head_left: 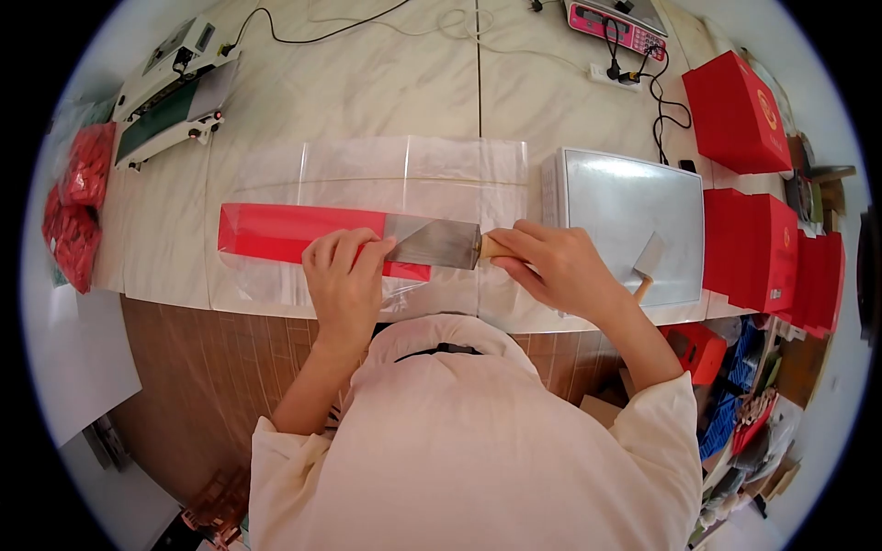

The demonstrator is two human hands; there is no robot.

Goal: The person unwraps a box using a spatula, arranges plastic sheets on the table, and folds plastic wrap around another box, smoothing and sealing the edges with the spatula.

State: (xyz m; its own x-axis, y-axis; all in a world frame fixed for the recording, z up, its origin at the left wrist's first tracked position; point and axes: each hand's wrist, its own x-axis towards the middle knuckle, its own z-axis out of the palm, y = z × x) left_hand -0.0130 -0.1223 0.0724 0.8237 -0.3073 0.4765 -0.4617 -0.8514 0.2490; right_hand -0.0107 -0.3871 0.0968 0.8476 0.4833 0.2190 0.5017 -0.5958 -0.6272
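Note:
A kitchen knife [436,241] with a broad grey blade lies crosswise in front of me. My right hand [560,262] pinches its light wooden handle [496,248]. A long red sleeve [285,230] covers the left part of the blade or lies against it. My left hand [344,271] is closed on the sleeve's edge, thumb and fingers at the blade. Beneath both, clear plastic bags [358,165] are spread over the marble-patterned table [349,83].
To the right, a small cleaver [650,257] rests on a flat silver-white box [588,184]. Red gift boxes [735,115] stand at the right edge. A sealing machine [170,110] and red packets [87,170] sit left. A pink scale [616,28], cables and a power strip [614,76] lie at the back.

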